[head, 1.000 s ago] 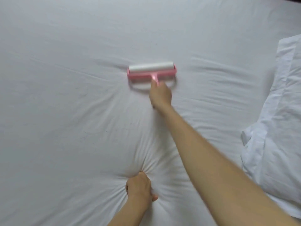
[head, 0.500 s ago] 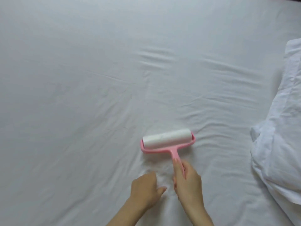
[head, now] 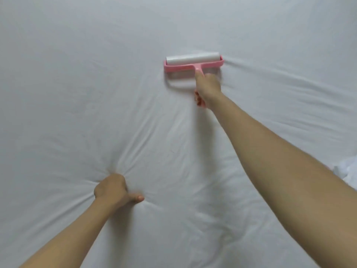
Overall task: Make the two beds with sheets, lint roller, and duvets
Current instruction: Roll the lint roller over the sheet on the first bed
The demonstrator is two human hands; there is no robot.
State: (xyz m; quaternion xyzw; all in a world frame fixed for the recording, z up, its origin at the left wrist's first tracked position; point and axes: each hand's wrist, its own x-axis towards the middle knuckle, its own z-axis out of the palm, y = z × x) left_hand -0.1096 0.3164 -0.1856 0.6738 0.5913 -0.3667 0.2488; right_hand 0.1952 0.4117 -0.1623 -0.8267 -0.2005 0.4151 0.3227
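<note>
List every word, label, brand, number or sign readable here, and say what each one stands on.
None: no text shows anywhere in this view.
Pink plastic lint roller: no brand or label shows on its frame or its white paper roll.
White bed sheet: plain, with no print or tag.
Crumpled white bedding at the right edge: no tag in view.

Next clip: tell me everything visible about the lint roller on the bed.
The lint roller has a pink, plastic-looking frame and handle carrying a wide white roll, and is slightly blurred. It rests on the white sheet, with the roll crosswise and on the far side and the handle pointing back toward the person. The right hand grips the handle, and the pink handle end shows below the hand. Creases in the sheet run out from the roller's right end.
</note>
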